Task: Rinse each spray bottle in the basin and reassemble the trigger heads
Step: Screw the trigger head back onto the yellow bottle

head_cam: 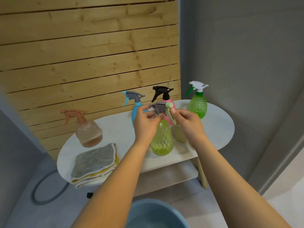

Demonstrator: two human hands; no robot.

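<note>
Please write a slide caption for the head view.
Both hands hold the trigger head atop the yellow-green spray bottle.

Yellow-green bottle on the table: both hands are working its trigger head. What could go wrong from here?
1. Both hands, left hand and right hand, grip the trigger head; nothing steadies the yellow-green bottle, so it may tip.
2. It stands near the white table front edge, above the blue basin; a tipped bottle could roll off.
3. The pink bottle stands close behind and might get knocked.

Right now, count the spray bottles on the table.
5: peach bottle at left, blue bottle and pink bottle at the back, green bottle at right, yellow bottle in front under both hands. More may be hidden behind the hands.
</note>
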